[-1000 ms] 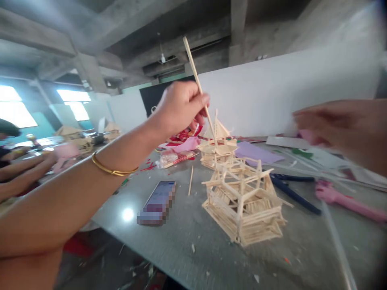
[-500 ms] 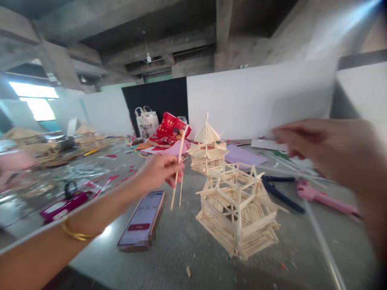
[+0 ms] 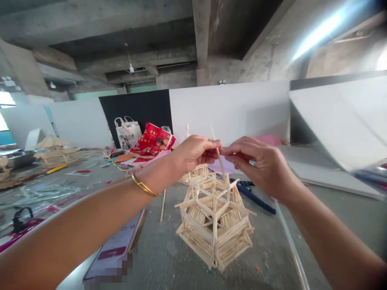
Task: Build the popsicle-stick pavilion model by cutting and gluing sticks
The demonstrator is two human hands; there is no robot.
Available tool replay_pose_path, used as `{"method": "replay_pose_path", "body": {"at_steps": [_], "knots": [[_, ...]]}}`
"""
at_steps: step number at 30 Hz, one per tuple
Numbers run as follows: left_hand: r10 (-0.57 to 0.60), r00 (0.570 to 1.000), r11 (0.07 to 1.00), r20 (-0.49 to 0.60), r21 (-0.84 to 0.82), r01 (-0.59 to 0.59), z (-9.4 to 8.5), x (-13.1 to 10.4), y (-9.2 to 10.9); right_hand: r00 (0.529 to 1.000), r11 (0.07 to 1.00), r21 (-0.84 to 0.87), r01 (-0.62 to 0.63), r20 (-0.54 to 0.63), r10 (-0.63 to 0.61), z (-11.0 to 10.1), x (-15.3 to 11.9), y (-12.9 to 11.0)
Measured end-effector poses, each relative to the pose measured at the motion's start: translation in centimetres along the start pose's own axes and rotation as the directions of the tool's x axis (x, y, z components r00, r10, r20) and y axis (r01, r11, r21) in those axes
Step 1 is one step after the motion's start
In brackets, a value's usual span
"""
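Phone lies near left. Our left hand pinches a tilted stick over the far side of the frame, right of the phone. Our right hand bunches its fingertips alongside, grip unconfirmed. We judge this stick handling, calling for care around the frame.

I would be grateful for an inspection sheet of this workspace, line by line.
Surface: grey tabletop, small red scrap on it.
Work pieces: hexagonal openwork frame of pale wooden sticks, standing on the tabletop; thin pale wooden stick held above it.
Clutter: smartphone with lit screen, red printed bag, dark-blue-handled tool.
Left hand: pinches the thin stick.
Right hand: fingertips beside the stick, contact unclear.
Cables: black looped cable at the lower left.
Surroundings: white panel and black panel behind the tabletop.
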State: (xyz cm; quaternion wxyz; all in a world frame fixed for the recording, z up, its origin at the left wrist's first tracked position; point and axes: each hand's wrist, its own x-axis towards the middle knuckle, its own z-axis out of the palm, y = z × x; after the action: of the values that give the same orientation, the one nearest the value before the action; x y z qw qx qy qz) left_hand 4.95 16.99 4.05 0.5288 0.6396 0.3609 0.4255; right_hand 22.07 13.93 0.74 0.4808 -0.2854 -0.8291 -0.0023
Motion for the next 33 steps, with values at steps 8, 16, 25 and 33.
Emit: {"method": "replay_pose_path", "body": {"at_steps": [8,16,25,33], "knots": [[-0.150,0.988,0.966,-0.043,0.208,0.156,-0.8,0.5,-0.6,0.975,0.977,-0.066,-0.202,0.081,0.207,1.2,0.2,1.3],[-0.208,0.974,0.934,-0.088,0.279,0.224,-1.2,0.8,-1.3,0.967,0.974,-0.101,-0.201,0.140,0.214,1.6,0.3,2.0],[-0.222,0.971,0.922,-0.091,0.304,0.240,-0.8,1.3,-1.5,0.971,0.980,-0.112,-0.166,0.154,0.183,1.8,0.3,2.0],[-0.232,0.967,0.912,-0.101,0.324,0.252,-1.3,1.7,-1.9,0.976,0.980,-0.148,-0.129,0.156,0.152,1.4,0.4,2.3]]}}
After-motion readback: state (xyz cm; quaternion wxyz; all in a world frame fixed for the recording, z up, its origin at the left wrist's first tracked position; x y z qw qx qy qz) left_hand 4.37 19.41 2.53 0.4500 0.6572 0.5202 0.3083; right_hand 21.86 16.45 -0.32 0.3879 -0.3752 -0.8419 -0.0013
